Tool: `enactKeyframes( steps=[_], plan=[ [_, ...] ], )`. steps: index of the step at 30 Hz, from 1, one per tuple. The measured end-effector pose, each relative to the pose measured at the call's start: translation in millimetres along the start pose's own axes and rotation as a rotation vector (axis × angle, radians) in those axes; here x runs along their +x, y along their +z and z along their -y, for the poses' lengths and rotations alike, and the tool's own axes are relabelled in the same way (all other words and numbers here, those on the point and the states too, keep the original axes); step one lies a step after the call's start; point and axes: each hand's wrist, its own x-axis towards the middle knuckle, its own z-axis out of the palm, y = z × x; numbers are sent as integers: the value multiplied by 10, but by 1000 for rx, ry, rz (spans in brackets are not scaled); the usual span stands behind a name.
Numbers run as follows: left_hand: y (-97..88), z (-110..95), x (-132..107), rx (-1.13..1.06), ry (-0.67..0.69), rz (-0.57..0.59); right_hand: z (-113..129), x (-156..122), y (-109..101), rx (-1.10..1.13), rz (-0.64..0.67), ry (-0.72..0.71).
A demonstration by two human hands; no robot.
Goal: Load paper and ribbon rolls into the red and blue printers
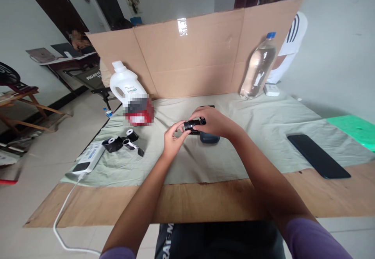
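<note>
Both my hands meet over the middle of a grey-green cloth (234,153). My left hand (173,137) pinches one end of a small black device (191,125), and my right hand (213,121) curls over its other end from above. Under my right hand lies a dark blue-grey oval case (209,138) on the cloth. To the left rest several small black parts with white round ends (123,142), apart from my hands.
A cardboard screen (199,56) stands across the back, with a white jug (125,83) at its left, a clear water bottle (259,67) at its right. A black phone (318,155) lies right. A white power bank (88,159) with cable sits left. Another person sits behind the screen.
</note>
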Motion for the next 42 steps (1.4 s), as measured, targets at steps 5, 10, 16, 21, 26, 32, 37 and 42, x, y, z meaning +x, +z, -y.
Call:
enactKeyframes(
  steps=[5, 10, 16, 21, 26, 32, 37, 42],
  plan=[
    [2, -11, 12, -51, -65, -41, 49, 42, 77, -117, -69, 1],
    [17, -10, -1, -60, -74, -13, 53, 54, 108, -142, -90, 39],
    [24, -16, -20, -75, -78, -2, 36, 47, 98, -83, -81, -35],
    [32, 5, -26, -120, -109, -31, 7, 40, 65, -92, 7, -84],
    [62, 40, -23, -227, -229, -79, 19, 18, 63, -70, 94, -70],
    [91, 38, -7, -333, -311, -77, 3, 33, 172, -116, 60, -33],
    [61, 75, 3, -269, -237, -3, -76, 63, 221, -74, 37, -88],
    [5, 102, 11, -129, -53, 65, -108, 61, 226, 28, 57, -96]
  ],
)
